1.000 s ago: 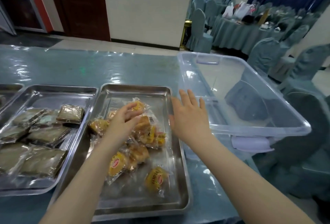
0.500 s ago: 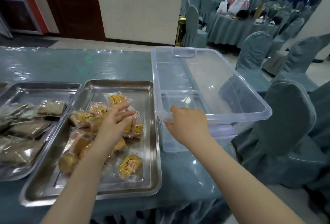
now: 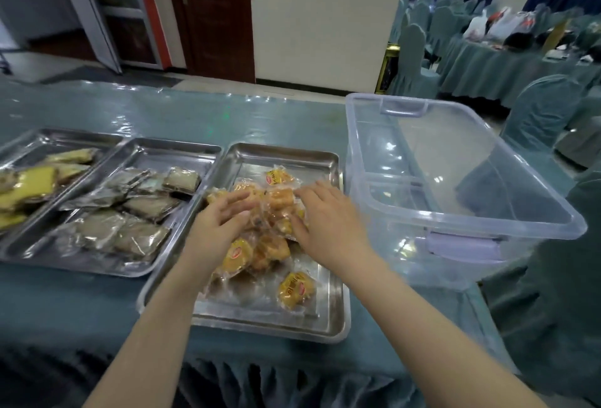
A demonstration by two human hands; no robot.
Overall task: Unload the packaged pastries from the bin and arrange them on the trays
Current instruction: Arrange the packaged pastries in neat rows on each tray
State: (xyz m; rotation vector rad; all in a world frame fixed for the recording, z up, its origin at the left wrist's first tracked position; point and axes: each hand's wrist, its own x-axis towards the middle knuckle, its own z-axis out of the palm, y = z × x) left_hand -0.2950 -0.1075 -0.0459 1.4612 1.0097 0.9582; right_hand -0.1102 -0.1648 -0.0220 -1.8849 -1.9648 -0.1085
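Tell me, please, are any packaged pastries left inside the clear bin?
No, the clear bin holds nothing; the yellow pastries lie piled on the nearest tray.

The tabletop (image 3: 81,303) wears a teal cloth under a shiny clear sheet. Three steel trays lie on it side by side: the left tray (image 3: 61,136), the middle tray (image 3: 182,150) touching it, and the right tray (image 3: 328,319) nearer the front edge. A clear bin (image 3: 487,228) stands just right of that tray, at the tabletop's end.
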